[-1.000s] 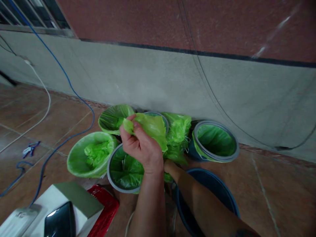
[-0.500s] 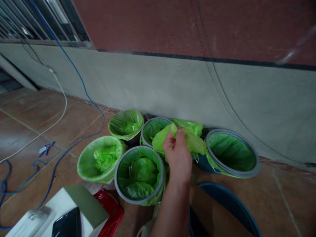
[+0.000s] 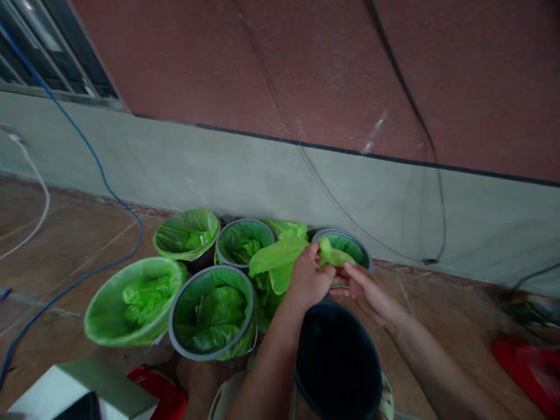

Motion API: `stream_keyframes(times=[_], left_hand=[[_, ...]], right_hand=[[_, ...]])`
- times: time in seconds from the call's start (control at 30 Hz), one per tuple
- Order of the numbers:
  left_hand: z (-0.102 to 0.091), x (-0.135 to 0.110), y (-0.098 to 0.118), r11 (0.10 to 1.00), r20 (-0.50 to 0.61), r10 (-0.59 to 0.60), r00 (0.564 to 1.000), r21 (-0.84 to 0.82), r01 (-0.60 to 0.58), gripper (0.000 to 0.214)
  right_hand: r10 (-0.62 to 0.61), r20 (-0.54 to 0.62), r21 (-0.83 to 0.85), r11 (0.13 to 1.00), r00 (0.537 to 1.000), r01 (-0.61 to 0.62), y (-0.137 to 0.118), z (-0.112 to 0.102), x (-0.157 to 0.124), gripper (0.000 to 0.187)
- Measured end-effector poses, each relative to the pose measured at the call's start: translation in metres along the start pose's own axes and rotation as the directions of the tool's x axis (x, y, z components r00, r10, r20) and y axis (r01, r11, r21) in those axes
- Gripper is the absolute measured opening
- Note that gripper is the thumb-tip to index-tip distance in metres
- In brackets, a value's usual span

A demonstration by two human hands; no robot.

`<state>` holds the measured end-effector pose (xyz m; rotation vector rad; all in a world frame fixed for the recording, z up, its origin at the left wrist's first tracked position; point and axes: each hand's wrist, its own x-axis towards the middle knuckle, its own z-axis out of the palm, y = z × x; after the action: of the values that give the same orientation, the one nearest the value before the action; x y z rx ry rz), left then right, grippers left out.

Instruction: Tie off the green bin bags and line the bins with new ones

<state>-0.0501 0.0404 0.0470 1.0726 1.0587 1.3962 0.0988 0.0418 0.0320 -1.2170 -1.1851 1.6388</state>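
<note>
My left hand (image 3: 311, 275) is closed on a thin light-green plastic bag (image 3: 280, 256), part of which hangs out to the left of the fist. A short piece of the bag sticks up between the two hands. My right hand (image 3: 370, 291) has its thumb against the bag's right end, with the fingers curled behind it. Just below both hands stands a dark blue bin (image 3: 339, 364) with no liner in it. To the left, a grey-rimmed bin (image 3: 212, 353) is lined in green and holds crumpled green plastic.
More green-lined bins stand along the wall (image 3: 210, 169): a wide one (image 3: 102, 318), a rear one (image 3: 188, 255), a grey-rimmed one (image 3: 221, 230) and another behind my hands (image 3: 370, 251). A white box (image 3: 52, 388) is bottom left. A blue cable (image 3: 100, 268) crosses the floor.
My right hand has come in from the right and taken the bag's end. The view has swung right, and the unlined dark bin now shows under my hands.
</note>
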Motion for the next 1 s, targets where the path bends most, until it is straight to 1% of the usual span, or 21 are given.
stream_keyframes(times=[0.03,0.07,0.1,0.13,0.17,0.23,0.27,0.33,0.43,0.53,0.6,0.67,0.7,0.73,0.77,0.83,0.87,0.9,0.93,0.97,1.0], left_hand=[[0.01,-0.006,-0.003,1.0,0.101,-0.005,0.995,0.021,0.002,0.022],[0.018,-0.012,-0.006,0.998,0.192,0.002,0.981,0.058,-0.013,0.026],[0.025,-0.018,-0.009,0.992,0.25,0.013,0.968,0.12,-0.044,0.027],[0.029,-0.023,-0.012,0.974,0.276,0.026,0.961,0.21,-0.086,0.026],[0.031,-0.027,-0.014,0.937,0.291,0.037,0.956,0.324,-0.134,0.022],[0.029,-0.034,-0.015,0.813,0.287,0.046,0.957,0.546,-0.203,0.011],[0.026,-0.037,-0.015,0.749,0.273,0.045,0.961,0.627,-0.213,0.009],[0.019,-0.043,-0.013,0.658,0.238,0.04,0.971,0.724,-0.205,0.01],[0.012,-0.049,-0.011,0.614,0.178,0.05,0.983,0.77,-0.171,0.006],[0.011,-0.052,-0.01,0.602,0.101,0.067,0.993,0.789,-0.121,0.004],[0.011,-0.053,-0.009,0.609,0.062,0.08,0.995,0.787,-0.098,0.006],[0.012,-0.054,-0.007,0.639,0.058,0.111,0.992,0.761,-0.116,0.009],[0.013,-0.054,-0.007,0.656,0.075,0.137,0.988,0.74,-0.147,0.01],[0.014,-0.054,-0.007,0.67,0.097,0.171,0.98,0.718,-0.188,0.012],[0.016,-0.055,-0.007,0.678,0.117,0.211,0.971,0.698,-0.231,0.013],[0.02,-0.057,-0.008,0.69,0.137,0.283,0.949,0.658,-0.301,0.016],[0.023,-0.058,-0.008,0.702,0.144,0.297,0.944,0.637,-0.318,0.016],[0.027,-0.059,-0.009,0.717,0.156,0.29,0.944,0.618,-0.322,0.016],[0.03,-0.061,-0.01,0.729,0.176,0.265,0.948,0.608,-0.316,0.015],[0.034,-0.062,-0.01,0.727,0.2,0.229,0.953,0.616,-0.304,0.013],[0.037,-0.064,-0.011,0.706,0.225,0.19,0.956,0.645,-0.293,0.013]], right_hand=[[-0.008,-0.037,-0.005,1.0,0.999,0.007,-0.006,-0.008,-0.007,0.048],[-0.024,-0.103,-0.004,1.0,0.994,0.023,-0.008,-0.016,-0.012,0.048],[-0.047,-0.192,0.007,0.999,0.98,0.049,-0.009,-0.023,-0.016,0.048],[-0.07,-0.292,0.026,0.996,0.954,0.081,-0.007,-0.03,-0.02,0.048],[-0.086,-0.393,0.05,0.992,0.916,0.115,-0.005,-0.036,-0.023,0.048],[-0.098,-0.544,0.101,0.978,0.833,0.18,-0.001,-0.05,-0.031,0.048],[-0.097,-0.585,0.123,0.971,0.806,0.207,0.001,-0.056,-0.035,0.048],[-0.097,-0.624,0.158,0.956,0.775,0.247,0.002,-0.066,-0.043,0.047],[-0.109,-0.657,0.187,0.935,0.746,0.301,0.002,-0.08,-0.056,0.046],[-0.12,-0.691,0.213,0.909,0.713,0.359,0.004,-0.096,-0.065,0.042],[-0.155,-0.721,0.191,0.892,0.676,0.409,0.006,-0.109,-0.07,0.037],[-0.244,-0.738,0.093,0.886,0.629,0.454,0.007,-0.119,-0.075,0.033],[-0.309,-0.722,0.022,0.884,0.619,0.467,0.008,-0.121,-0.077,0.035],[-0.377,-0.68,-0.055,0.881,0.628,0.47,0.009,-0.122,-0.08,0.043],[-0.439,-0.608,-0.132,0.877,0.662,0.461,0.01,-0.121,-0.083,0.054],[-0.511,-0.419,-0.283,0.859,0.75,0.427,0.013,-0.114,-0.088,0.077],[-0.521,-0.345,-0.348,0.843,0.78,0.409,0.015,-0.111,-0.09,0.079],[-0.525,-0.305,-0.4,0.828,0.794,0.394,0.017,-0.108,-0.09,0.073],[-0.532,-0.297,-0.429,0.816,0.793,0.387,0.018,-0.106,-0.09,0.06],[-0.544,-0.32,-0.433,0.813,0.776,0.391,0.02,-0.106,-0.089,0.043],[-0.558,-0.367,-0.415,0.815,0.745,0.406,0.021,-0.108,-0.087,0.03]])
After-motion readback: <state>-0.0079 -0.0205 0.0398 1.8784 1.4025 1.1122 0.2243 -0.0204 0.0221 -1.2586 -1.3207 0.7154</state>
